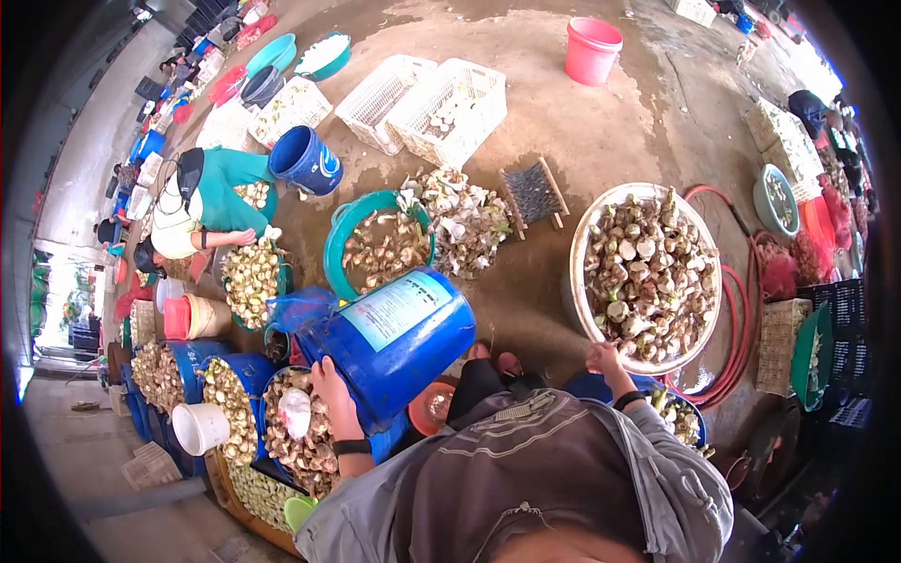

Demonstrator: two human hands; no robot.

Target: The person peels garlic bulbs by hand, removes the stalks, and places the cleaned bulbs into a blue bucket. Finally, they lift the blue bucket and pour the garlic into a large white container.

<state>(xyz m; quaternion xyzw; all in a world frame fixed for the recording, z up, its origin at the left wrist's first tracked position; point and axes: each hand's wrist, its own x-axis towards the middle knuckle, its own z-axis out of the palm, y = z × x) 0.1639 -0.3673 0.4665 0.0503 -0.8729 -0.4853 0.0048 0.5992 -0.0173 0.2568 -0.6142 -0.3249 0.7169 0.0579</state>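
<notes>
A large blue barrel (pixel 408 328) with a pale printed label lies tilted in front of my body. My left hand (pixel 333 389) is closed at its left edge, with a dark band on the wrist. My right hand (pixel 608 361) is closed beside the near left rim of a round white tub (pixel 579 281). A faint pale streak like spray runs leftward from it; what the fingers hold is hidden. Brown and cream bulbs (pixel 648 267) fill the tub. Below my left hand, more bulbs (pixel 291 441) fill a container with a white scoop-like piece (pixel 295 413) on top.
A green tub (pixel 336 249) of bulbs stands ahead, beside a heap of trimmings (pixel 460 220) and a small stool (pixel 535 195). A red hose (pixel 741 328) curls at right. White crates (pixel 450 113) and a pink bucket (pixel 593 52) stand farther off. A co-worker (pixel 211 192) bends at left.
</notes>
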